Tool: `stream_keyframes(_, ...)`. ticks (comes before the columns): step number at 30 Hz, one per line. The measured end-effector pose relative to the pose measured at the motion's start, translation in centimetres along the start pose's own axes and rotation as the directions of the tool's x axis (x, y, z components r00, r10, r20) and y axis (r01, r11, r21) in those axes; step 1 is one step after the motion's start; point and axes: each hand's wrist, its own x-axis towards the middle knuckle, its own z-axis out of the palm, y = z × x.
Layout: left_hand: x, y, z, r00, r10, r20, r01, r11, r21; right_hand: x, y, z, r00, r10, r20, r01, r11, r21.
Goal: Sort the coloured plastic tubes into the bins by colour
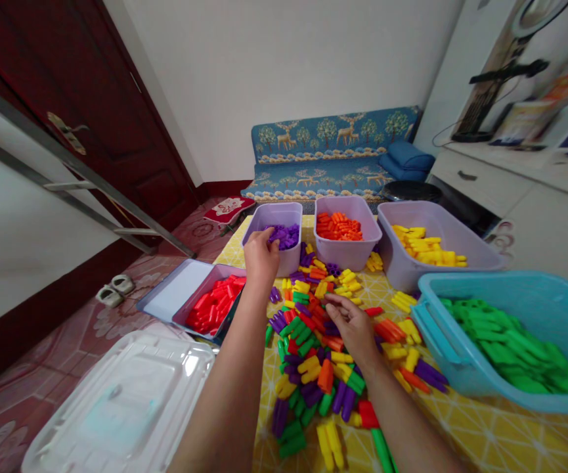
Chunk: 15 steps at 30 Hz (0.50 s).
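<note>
My left hand [262, 255] hangs over the near rim of a lilac bin [289, 263] that holds purple plastic building blocks [285, 235]. Its thumb and forefinger are apart, and no block shows between them. My right hand [351, 323] reaches low over a mixed pile of blocks [308, 335] in yellow, green, purple, orange and red. Its fingers are slightly bent, with a gap to the thumb and nothing visibly held. Whether the fingertips touch the blocks beneath, I cannot tell.
Orange blocks fill a second lilac bin [350, 255], yellow ones a third [402, 259]. A turquoise bin [441, 328] of green blocks stands right, a box [192, 309] of red ones left. A clear lid [116, 394] lies front left. Behind are a blue sofa [313, 174] and metal ladder [87, 187].
</note>
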Motion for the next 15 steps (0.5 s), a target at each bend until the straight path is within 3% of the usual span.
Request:
stream_keyframes(3,-0.1,0.0,0.7,0.997,0.051,0.053,-0.046,0.995,-0.093,-0.1,0.0,-0.1,1.0,-0.015,0.003,0.015,0.999,-0.031)
stream_keyframes(6,-2.7,0.8,0.8,0.991,0.118,0.068,-0.099,0.966,-0.24,0.0,-0.1,-0.2,0.984,-0.178,-0.034,0.168,0.968,-0.187)
stream_keyframes(8,-5.2,1.2,0.9,0.979,0.113,0.169,-0.067,0.964,-0.257,0.1,-0.3,-0.2,0.944,-0.329,-0.03,0.298,0.885,-0.358)
stream_keyframes(10,-7.7,1.3,1.3,0.933,0.151,0.327,-0.078,0.971,-0.227,0.2,-0.3,-0.1,0.912,-0.409,0.023,0.363,0.783,-0.505)
stream_keyframes(12,-10.0,0.8,2.0,0.894,0.15,0.422,-0.108,0.986,-0.124,0.2,-0.3,0.0,0.913,-0.395,0.098,0.371,0.709,-0.599)
stream_keyframes(15,-12.5,-0.2,3.0,0.885,0.062,0.462,-0.068,0.998,-0.002,0.3,0.1,0.2,0.934,-0.298,0.199,0.351,0.649,-0.675)
